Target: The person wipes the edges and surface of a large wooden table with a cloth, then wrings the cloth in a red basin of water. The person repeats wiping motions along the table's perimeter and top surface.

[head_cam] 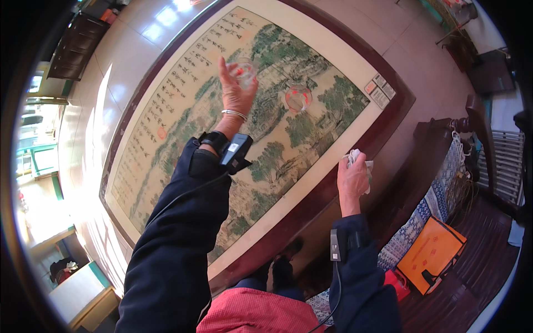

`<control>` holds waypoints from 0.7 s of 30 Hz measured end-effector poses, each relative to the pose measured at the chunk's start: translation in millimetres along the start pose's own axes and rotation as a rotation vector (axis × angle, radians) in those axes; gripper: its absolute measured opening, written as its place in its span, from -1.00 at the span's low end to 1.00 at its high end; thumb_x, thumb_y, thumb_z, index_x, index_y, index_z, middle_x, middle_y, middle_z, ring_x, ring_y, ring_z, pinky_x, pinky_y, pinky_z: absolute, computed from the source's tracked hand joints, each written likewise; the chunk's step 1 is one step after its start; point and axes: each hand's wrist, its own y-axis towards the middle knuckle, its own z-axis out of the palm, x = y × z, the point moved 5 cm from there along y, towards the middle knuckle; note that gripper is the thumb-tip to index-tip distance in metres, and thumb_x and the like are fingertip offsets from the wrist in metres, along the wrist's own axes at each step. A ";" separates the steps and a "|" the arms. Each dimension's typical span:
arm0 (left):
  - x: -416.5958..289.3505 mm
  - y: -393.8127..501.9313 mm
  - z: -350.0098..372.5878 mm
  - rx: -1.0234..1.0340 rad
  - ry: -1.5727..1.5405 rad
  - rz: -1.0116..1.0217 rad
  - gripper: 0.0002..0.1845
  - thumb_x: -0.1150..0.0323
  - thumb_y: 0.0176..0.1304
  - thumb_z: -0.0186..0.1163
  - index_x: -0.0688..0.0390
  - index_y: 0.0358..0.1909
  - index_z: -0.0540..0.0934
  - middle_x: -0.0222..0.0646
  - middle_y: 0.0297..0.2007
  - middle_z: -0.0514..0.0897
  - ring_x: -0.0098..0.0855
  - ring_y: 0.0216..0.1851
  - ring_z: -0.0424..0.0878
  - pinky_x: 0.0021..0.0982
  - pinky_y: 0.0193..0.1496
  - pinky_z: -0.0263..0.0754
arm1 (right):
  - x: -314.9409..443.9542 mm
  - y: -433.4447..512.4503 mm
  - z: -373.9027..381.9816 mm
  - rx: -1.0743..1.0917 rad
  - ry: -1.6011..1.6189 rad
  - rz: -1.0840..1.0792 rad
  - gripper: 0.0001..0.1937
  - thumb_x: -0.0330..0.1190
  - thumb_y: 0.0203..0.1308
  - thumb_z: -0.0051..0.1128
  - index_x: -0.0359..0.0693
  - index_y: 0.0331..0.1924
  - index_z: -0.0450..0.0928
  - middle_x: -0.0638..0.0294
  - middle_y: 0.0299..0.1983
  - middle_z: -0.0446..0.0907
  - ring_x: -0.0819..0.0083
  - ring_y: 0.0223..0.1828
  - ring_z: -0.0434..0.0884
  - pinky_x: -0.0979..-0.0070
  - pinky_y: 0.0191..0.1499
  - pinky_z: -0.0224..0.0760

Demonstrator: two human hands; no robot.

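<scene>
My left hand [237,89] is shut around a clear drinking glass [242,71] with red marks, held above the table. Some blur softens the glass's outline. Another clear glass with a red pattern [298,99] stands on the tabletop, to the right of that hand. The low table [320,29] has a dark red wooden frame and a top showing a green landscape painting with columns of brush writing. By the table's near right edge, my right hand [352,180] grips a crumpled white cloth [366,164].
A dark wooden bench [479,249] lies at the right. On it are a blue-and-white patterned cushion [437,191], an orange bag [432,254] and a red bag [397,284]. A label with writing [380,91] sticks to the table's right corner. A dark cabinet [79,45] stands far left.
</scene>
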 end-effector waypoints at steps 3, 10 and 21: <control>12.0 -4.1 -5.5 -0.001 0.045 0.043 0.09 0.52 -0.01 0.38 0.03 0.45 -0.16 -0.17 0.15 0.34 -0.36 0.02 0.47 -0.39 -0.01 0.45 | -1.4 0.1 2.0 0.003 0.016 0.012 -0.66 -0.08 0.16 0.00 -0.07 -0.10 0.32 0.06 -0.25 0.61 -0.02 -0.28 0.63 0.04 -0.33 0.48; 35.0 -41.1 -9.2 0.080 -0.059 -0.104 0.12 0.46 -0.04 0.40 0.07 0.45 -0.17 -0.13 0.26 0.23 -0.23 0.24 0.29 -0.24 0.26 0.22 | -5.4 2.0 4.8 0.035 0.068 0.063 -0.64 -0.06 0.14 0.04 -0.09 -0.11 0.32 0.07 -0.23 0.63 -0.01 -0.24 0.63 0.03 -0.27 0.46; -58.9 -176.2 -9.9 0.377 0.185 -0.026 -0.29 0.53 0.09 0.19 0.22 0.32 0.17 -0.08 0.26 0.29 -0.16 0.27 0.28 -0.17 0.31 0.15 | -73.7 21.6 15.8 0.174 1.419 0.200 -0.69 -0.23 0.08 0.12 -0.24 -0.13 0.56 0.19 -0.33 0.62 0.37 -0.29 0.63 0.42 -0.20 0.49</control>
